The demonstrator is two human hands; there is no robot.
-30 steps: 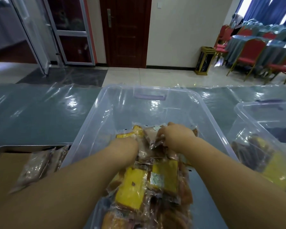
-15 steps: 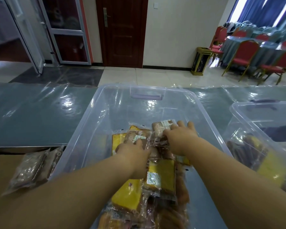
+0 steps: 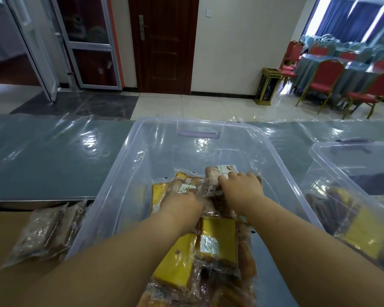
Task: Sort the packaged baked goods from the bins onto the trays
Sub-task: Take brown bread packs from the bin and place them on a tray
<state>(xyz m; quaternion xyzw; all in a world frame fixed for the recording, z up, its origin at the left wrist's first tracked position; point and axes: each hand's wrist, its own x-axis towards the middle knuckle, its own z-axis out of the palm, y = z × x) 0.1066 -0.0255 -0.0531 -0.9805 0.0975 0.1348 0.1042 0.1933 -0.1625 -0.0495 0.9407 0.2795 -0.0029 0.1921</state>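
A clear plastic bin (image 3: 124, 156) in front of me holds a pile of wrapped baked goods: yellow cakes (image 3: 217, 238) and brown pieces. My left hand (image 3: 182, 204) is down in the pile, fingers curled around a brown package with a shiny label (image 3: 184, 188). My right hand (image 3: 242, 187) lies farther back, fingers stretched out flat on a pinkish-brown package (image 3: 215, 172). At the left stands a metal tray (image 3: 9, 203) lined with brown paper, with two brown packages (image 3: 44, 231) on it.
A second clear bin (image 3: 319, 149) at the right holds more yellow and brown packages (image 3: 361, 235). The table is covered in glossy plastic sheeting (image 3: 53, 156). Beyond it are a tiled floor, a door and red chairs.
My right hand has reached farther back and its fingers have straightened over the pinkish-brown package. My left hand has drawn slightly nearer and lower in the pile.
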